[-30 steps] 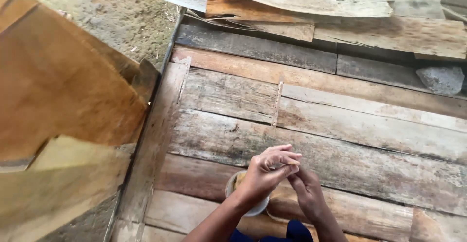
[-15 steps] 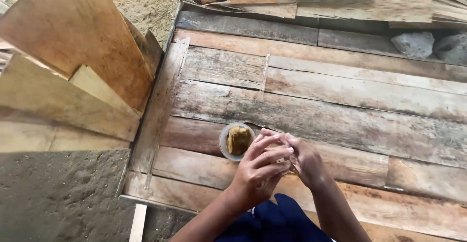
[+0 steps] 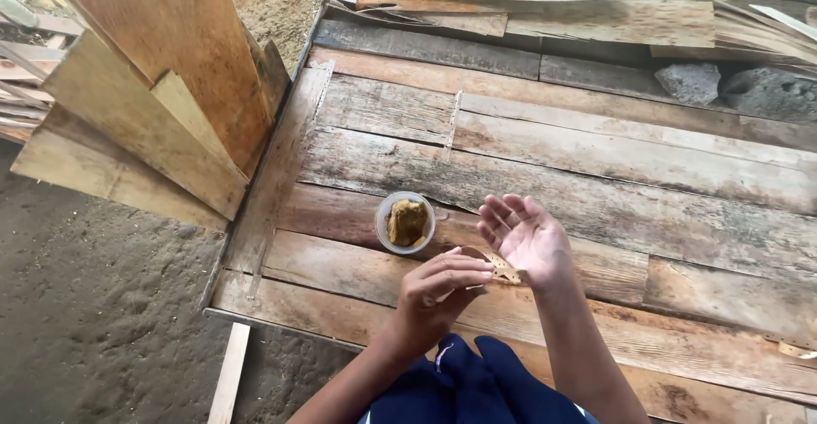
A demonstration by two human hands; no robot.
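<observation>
Weathering plank platform [image 3: 596, 169] — dirt ground [image 3: 102, 305], stacked boards [image 3: 162, 83] alongside

A platform [image 3: 596, 160] of weathered grey-brown planks carries everything here. The planks run side to side, stained dark in patches, with a thin batten across two of them near the far left. A small round bowl [image 3: 406, 222] with a yellow-brown lump in it stands on a plank near the left edge. Two grey stones [image 3: 691, 82] lie on the far right corner, just beside each other. Loose boards and split scraps [image 3: 545, 2] are heaped along the far edge. Bare boards [image 3: 162, 92] lean together off the left edge, over grey dirt ground [image 3: 94, 313]. A pale strip [image 3: 228, 373] lies on the dirt by the near corner.
</observation>
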